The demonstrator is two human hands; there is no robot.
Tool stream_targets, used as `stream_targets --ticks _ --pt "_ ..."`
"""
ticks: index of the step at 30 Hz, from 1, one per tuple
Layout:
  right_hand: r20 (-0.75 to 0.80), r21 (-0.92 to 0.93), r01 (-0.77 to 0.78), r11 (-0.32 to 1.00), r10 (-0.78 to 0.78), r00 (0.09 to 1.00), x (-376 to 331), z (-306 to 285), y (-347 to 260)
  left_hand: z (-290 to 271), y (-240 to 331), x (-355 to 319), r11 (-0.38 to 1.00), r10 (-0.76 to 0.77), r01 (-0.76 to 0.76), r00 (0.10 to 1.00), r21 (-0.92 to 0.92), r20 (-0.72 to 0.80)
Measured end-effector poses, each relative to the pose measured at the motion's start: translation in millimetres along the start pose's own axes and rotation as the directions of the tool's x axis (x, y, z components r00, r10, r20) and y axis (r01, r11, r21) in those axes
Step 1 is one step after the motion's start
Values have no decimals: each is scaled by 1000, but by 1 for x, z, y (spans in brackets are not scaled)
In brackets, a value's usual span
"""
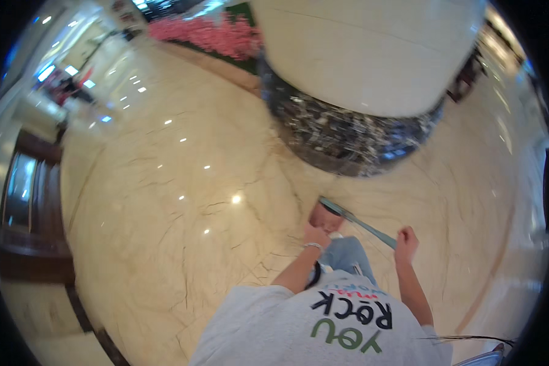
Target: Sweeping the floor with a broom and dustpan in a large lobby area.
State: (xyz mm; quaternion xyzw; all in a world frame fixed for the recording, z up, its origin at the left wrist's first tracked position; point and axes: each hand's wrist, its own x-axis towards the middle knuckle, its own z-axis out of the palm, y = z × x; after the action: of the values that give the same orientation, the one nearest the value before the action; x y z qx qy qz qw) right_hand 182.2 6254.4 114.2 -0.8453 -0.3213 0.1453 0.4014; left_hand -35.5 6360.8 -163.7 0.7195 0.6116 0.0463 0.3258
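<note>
Low in front of my body, my right hand [407, 241] is closed round the end of a long teal handle that belongs to a brush [366, 226]. The handle slants up and left to the brush's head. Against that head sits a pinkish, broad-edged piece like a dustpan [324, 215], with a dark strip along its upper edge. My left hand [316, 235], with a pale band at the wrist, is closed at the lower side of the pinkish piece. Its fingers are partly hidden and blurred. Both things are held above the floor.
Shiny beige marble floor [183, 183] spreads around me. Ahead stands a thick cream column [372, 55] with a dark stone base [354, 140]. Pink flowers [213, 36] fill a bordered bed beyond it. Dark wooden furniture or a door frame [33, 244] stands at the left.
</note>
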Motion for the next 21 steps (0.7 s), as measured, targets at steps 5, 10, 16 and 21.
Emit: stream_targets --ticks 5,10,16,21 --pt "-68 8 41 999 -41 997 5 -12 28 -59 85 -34 959 -135 122 990 -257 -35" --pt "-45 74 20 997 -16 999 13 -12 23 -133 127 -41 993 -114 104 926 49 359" --pt "-23 102 8 995 -5 1000 18 -7 19 -134 134 -42 997 -82 78 949 26 306" --pt "-31 110 33 993 -30 999 16 -4 26 -140 143 -43 995 -94 96 942 9 322"
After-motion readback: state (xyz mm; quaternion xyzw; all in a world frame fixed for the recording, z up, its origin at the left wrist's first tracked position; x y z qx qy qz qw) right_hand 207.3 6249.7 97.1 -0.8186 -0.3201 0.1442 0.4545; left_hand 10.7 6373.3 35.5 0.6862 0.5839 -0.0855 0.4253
